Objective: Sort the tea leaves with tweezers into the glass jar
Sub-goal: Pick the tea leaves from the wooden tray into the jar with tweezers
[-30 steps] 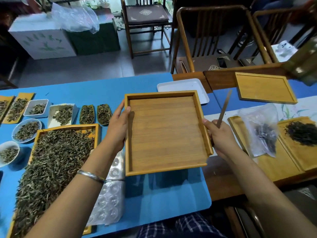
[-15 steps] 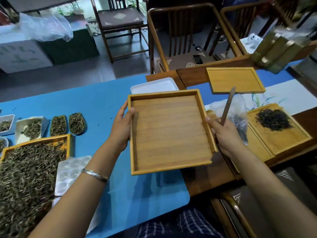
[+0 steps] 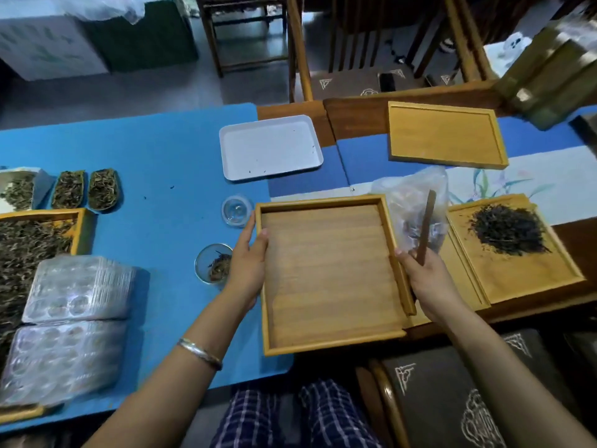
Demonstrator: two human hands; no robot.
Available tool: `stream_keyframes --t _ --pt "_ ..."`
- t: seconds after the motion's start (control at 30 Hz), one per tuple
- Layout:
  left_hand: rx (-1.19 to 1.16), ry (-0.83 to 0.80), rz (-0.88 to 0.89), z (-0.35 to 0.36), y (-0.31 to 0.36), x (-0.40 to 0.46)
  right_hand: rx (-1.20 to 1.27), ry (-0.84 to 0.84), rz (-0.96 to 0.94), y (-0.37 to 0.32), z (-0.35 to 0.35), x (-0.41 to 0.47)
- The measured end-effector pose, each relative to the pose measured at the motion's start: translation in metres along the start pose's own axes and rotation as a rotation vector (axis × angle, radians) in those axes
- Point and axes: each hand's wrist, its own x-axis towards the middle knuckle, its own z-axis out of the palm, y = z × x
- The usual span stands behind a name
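Both my hands hold an empty wooden tray (image 3: pixel 329 273) over the table's front edge. My left hand (image 3: pixel 247 263) grips its left rim. My right hand (image 3: pixel 426 279) holds its right rim and also pinches the brown tweezers (image 3: pixel 425 231), which point up. A small glass jar (image 3: pixel 214 263) with some tea leaves stands just left of my left hand. Its clear lid (image 3: pixel 236 210) lies behind it. A pile of dark tea leaves (image 3: pixel 508 229) lies on a wooden tray (image 3: pixel 529 279) at the right.
A white tray (image 3: pixel 269 147) and another wooden tray (image 3: pixel 445 134) sit at the back. A plastic bag (image 3: pixel 410 202) lies right of the held tray. A large tray of green tea (image 3: pixel 29 240), small tea dishes (image 3: pixel 85 189) and plastic blister packs (image 3: pixel 74 289) fill the left.
The held tray has moved right and nearer to me, uncovering the glass jar and its lid. The view has shifted right and down.
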Motion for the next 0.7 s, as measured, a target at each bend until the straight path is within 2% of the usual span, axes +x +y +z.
stream_keyframes --t 0.1,0.27,0.47,0.7 --pt "0.057 0.062 -0.047 0.004 -0.028 -0.01 -0.053 -0.044 0.032 0.027 -0.003 0.0" --pt "0.036 0.058 -0.142 0.0 -0.057 -0.017 -0.115 -0.075 0.075 0.055 0.005 0.003" --pt "0.102 0.176 -0.159 -0.007 -0.072 -0.009 -0.171 -0.104 0.068 0.065 0.025 0.002" --pt "0.313 0.314 -0.109 -0.002 -0.081 -0.007 -0.277 -0.083 0.024 0.076 0.03 0.005"
